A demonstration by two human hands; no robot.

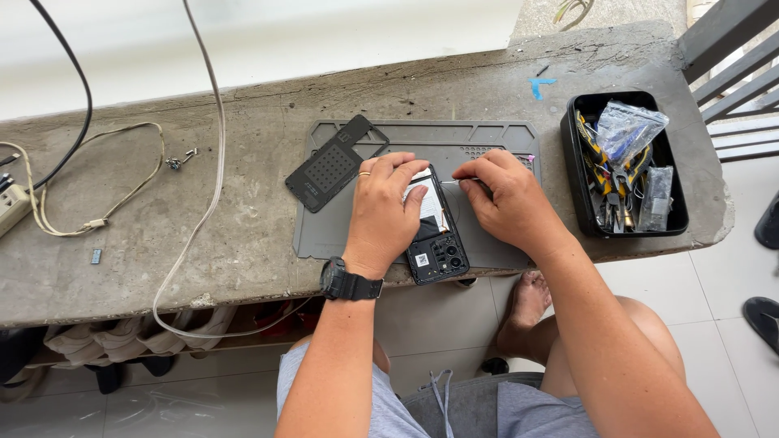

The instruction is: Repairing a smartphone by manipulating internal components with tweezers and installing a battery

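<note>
An opened black smartphone (438,253) lies back-up on a grey work mat (324,231), its insides and white battery showing. My left hand (383,209), with a ring and a black wristwatch (349,284), presses down on the phone's upper half. My right hand (510,199) pinches a thin metal tool (454,182) whose tip reaches the phone's top right edge. The phone's black back cover (329,166) rests on the mat's left corner.
A black tray (572,174) of pliers, tools and plastic bags stands at the right on the concrete bench (162,243). Cables (122,195) and a power strip (10,207) lie at the left. My bare legs and tiled floor are below.
</note>
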